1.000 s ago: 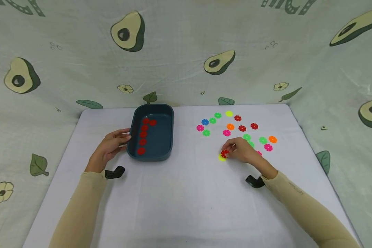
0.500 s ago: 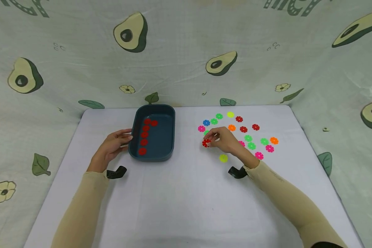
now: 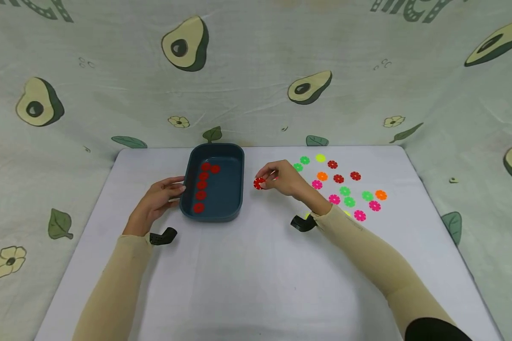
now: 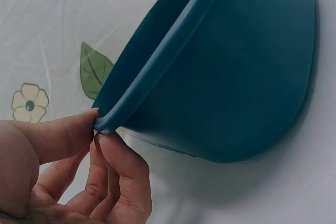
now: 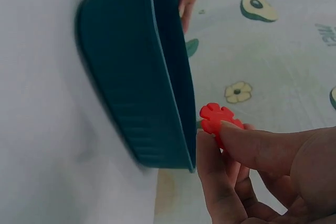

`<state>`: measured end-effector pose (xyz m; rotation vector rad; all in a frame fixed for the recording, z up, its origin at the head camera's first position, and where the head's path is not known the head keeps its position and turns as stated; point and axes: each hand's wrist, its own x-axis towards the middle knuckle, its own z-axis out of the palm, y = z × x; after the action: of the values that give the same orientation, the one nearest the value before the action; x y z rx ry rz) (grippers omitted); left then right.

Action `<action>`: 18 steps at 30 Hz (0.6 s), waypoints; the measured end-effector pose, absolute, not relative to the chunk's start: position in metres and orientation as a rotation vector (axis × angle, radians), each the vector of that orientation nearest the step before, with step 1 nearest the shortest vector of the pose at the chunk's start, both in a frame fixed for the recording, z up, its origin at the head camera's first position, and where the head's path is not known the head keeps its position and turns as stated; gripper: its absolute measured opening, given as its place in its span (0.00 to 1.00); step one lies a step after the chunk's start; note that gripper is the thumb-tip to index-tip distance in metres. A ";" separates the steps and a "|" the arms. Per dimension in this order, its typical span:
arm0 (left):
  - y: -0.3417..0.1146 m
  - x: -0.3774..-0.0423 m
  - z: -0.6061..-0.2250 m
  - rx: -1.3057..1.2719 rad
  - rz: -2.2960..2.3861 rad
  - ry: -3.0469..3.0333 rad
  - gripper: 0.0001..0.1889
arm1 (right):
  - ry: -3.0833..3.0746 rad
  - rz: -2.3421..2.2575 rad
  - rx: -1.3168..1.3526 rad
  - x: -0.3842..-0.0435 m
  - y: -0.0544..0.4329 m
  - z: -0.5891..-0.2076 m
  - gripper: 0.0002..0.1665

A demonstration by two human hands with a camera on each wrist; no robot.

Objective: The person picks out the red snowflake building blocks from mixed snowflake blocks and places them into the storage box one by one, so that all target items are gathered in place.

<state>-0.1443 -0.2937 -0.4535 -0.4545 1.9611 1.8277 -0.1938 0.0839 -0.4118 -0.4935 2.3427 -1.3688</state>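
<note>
Red plastic-looking disc (image 3: 258,183): your right hand (image 3: 281,178) pinches it between thumb and finger, beside the tray (image 3: 224,199) and apart from it. The tray lies to the left of that grip, its long axis running away from you, its right wall nearest the disc. Your left hand (image 3: 155,199) pinches the opposite rim.

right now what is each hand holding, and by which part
The right hand pinches a red flower-shaped disc near its edge, between thumb and finger; the left hand pinches the teal tray by its left rim.
</note>
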 end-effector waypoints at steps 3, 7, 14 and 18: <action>-0.294 -0.143 -0.453 -0.452 1.828 1.959 0.32 | 2.319 -1.384 -0.501 -0.199 0.072 -0.408 0.11; -0.294 -0.142 -0.452 -0.460 1.820 1.967 0.32 | 2.281 -1.409 -0.510 -0.205 0.056 -0.404 0.13; -0.294 -0.142 -0.452 -0.452 1.813 1.977 0.32 | 2.218 -1.428 -0.484 -0.215 0.029 -0.400 0.15; -0.293 -0.143 -0.452 -0.457 1.807 1.988 0.32 | 2.201 -1.434 -0.466 -0.220 0.015 -0.400 0.15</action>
<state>-0.1434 -0.2931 -0.4525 -0.4570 1.9880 1.8066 -0.2204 0.0148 -0.4001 -0.4663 2.2008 -1.4335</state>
